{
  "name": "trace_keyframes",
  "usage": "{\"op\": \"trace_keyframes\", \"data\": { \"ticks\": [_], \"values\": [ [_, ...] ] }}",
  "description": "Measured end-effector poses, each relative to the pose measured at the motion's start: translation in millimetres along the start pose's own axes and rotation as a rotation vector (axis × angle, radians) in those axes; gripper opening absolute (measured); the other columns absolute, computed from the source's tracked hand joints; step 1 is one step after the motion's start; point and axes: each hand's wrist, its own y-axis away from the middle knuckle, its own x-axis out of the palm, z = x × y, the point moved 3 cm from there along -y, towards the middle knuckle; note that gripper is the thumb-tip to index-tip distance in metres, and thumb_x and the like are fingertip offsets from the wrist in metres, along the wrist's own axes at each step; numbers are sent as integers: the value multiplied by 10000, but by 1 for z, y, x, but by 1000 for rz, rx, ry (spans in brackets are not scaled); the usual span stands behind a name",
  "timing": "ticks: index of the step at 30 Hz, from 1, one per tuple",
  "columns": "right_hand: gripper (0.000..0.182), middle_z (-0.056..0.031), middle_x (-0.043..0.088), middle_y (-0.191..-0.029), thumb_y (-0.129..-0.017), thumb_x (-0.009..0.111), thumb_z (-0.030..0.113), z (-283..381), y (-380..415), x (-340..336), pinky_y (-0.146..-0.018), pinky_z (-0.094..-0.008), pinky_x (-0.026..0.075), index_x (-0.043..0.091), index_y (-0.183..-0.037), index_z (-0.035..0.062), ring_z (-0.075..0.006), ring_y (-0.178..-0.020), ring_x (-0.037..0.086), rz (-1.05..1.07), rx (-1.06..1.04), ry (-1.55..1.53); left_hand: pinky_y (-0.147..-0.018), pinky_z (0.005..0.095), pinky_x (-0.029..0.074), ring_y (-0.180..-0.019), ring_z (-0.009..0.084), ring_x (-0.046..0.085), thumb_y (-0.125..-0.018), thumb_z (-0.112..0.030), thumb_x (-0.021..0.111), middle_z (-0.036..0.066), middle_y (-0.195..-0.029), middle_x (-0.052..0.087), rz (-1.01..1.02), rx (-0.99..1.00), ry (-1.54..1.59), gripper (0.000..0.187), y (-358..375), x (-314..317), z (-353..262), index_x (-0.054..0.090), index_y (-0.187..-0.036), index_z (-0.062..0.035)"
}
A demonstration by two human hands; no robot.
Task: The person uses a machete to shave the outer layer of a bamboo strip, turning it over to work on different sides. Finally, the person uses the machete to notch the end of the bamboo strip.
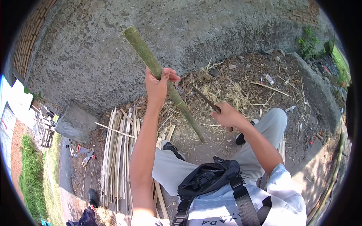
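A long green bamboo piece (175,94) slants from the upper left down to the ground between my feet. My left hand (160,84) grips it in its upper half, with the fingers partly round it. To its right, my right hand (226,115) is closed on the handle of a knife. The dark blade (204,98) points up and left, apart from the bamboo. Pale fibre shavings (232,94) lie on the ground beyond the knife.
Split bamboo strips (117,158) are piled at my left, near a concrete block (77,122). A rough wall (181,37) stands in front. A hand saw (88,157) lies farther left. Another person's foot (93,197) shows at the lower left.
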Motion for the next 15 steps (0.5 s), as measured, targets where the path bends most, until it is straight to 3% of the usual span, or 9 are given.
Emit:
{"op": "trace_keyframes", "data": {
  "ticks": [4,8,10,15],
  "values": [
    [279,-66,512,-557,-908,561,199,26,17,-6,-456,-371,436,551,-1015,-58,-184,-447,543,-20,-140,-104,-627,358,558,-703,228,670,-916,-222,627,124,-815,638,-26,-106,40,275,-10,2,-6,460,-1000,-20],
    [371,-39,510,-559,-905,576,193,30,19,0,-436,-337,413,522,-1162,-68,-137,-441,509,29,-192,-266,-602,336,539,-622,185,618,-941,-228,584,74,-723,591,10,-207,177,217,-23,5,-26,500,-957,-28],
    [335,-25,507,-563,-901,587,189,29,21,4,-424,-320,398,537,-1123,-58,-122,-440,492,36,-157,-368,-594,340,529,-587,151,579,-953,-252,559,50,-683,562,69,-252,192,224,-31,2,-28,530,-898,-37],
    [257,-7,491,-561,-896,599,176,17,19,9,-408,-293,376,556,-1034,-36,-106,-435,473,-6,-134,-411,-572,324,497,-583,124,527,-943,-283,581,30,-624,475,44,-153,-307,286,-35,5,-32,533,-807,-37]
  ]
}}
